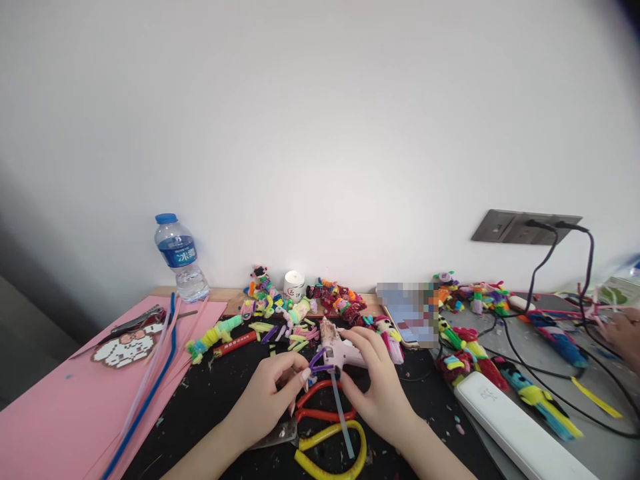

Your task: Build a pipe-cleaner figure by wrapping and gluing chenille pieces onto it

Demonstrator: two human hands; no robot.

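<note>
My right hand point(376, 380) is wrapped around a pale pink glue gun point(334, 347), with a clear glue stick point(343, 419) trailing back toward me. My left hand point(273, 395) pinches a bent purple pipe cleaner piece point(317, 362) right beside the gun's body. Under both hands lie scissors with red handles point(320, 404) and yellow handles point(331, 455) on a black mat point(215, 393). Short cut pipe cleaner bits point(295, 337) in green, yellow and purple lie just beyond my hands.
Pink paper sheets point(60, 407) with long pipe cleaners lie at left. A water bottle point(181, 257), a small white cup point(294, 286) and several pipe cleaner figures point(340, 300) line the wall. A phone point(407, 319), a white power strip point(515, 430), cables and another person's hand point(623, 333) are at right.
</note>
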